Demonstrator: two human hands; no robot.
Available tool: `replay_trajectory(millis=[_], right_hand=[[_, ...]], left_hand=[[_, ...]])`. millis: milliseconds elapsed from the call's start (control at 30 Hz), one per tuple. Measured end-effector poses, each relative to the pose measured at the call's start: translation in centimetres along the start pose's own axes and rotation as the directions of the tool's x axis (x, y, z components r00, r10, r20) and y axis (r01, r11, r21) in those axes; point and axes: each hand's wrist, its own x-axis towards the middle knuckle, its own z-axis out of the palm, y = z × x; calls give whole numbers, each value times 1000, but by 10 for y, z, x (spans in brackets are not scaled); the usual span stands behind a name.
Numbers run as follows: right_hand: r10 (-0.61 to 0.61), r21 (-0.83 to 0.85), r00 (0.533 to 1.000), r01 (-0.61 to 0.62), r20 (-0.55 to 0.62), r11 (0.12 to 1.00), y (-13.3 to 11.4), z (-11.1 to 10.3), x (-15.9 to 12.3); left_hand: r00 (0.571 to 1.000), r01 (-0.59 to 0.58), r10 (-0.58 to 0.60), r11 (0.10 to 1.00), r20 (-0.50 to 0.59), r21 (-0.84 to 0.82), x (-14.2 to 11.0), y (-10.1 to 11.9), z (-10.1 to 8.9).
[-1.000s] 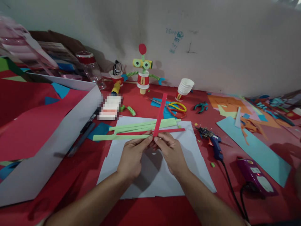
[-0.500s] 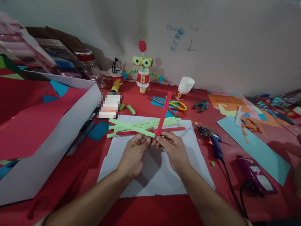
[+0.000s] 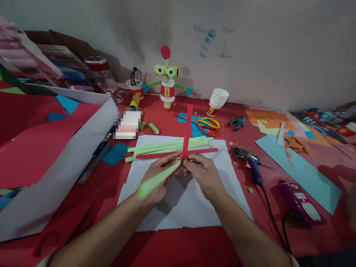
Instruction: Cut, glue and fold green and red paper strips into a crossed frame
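My left hand (image 3: 156, 177) and my right hand (image 3: 202, 173) meet above a white sheet (image 3: 189, 211), fingers closed on two paper strips joined at their ends. The red paper strip (image 3: 187, 129) points up and away from my fingertips. A light green paper strip (image 3: 160, 178) slants back over my left hand, its near end blurred. The joint itself is mostly hidden by my fingers. Just beyond my hands, several green paper strips (image 3: 155, 147) and another red strip (image 3: 205, 151) lie on the sheet.
At the back stands a paper-cup robot figure (image 3: 167, 91), with stacked cups (image 3: 218, 101) to its right. Scissors (image 3: 210, 123) and pliers (image 3: 236, 123) lie beyond the sheet. A corded glue gun (image 3: 254, 167) rests at right. A white box (image 3: 55, 196) of coloured paper fills the left.
The green strip has swung from lying out to the far left to slanting back over my left hand. The red strip has turned more upright. Both hands stay in about the same place.
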Motion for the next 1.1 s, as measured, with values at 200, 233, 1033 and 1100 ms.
replay_trajectory(millis=[200, 233, 1033, 1100], right_hand=[[-16, -91, 1000, 15, -4, 996, -3, -1, -1], [-13, -104, 1000, 14, 8, 995, -4, -2, -1], [-81, -135, 993, 68, -88, 988, 6, 2, -1], [-24, -101, 994, 13, -105, 995, 4, 1, 0]], left_hand=[[999, -1, 1, 1000, 39, 1, -1, 2, -1], [999, 3, -3, 1000, 53, -3, -1, 2, 0], [1000, -20, 20, 998, -6, -61, -1, 6, 4], [999, -19, 20, 999, 24, -28, -2, 6, 5]])
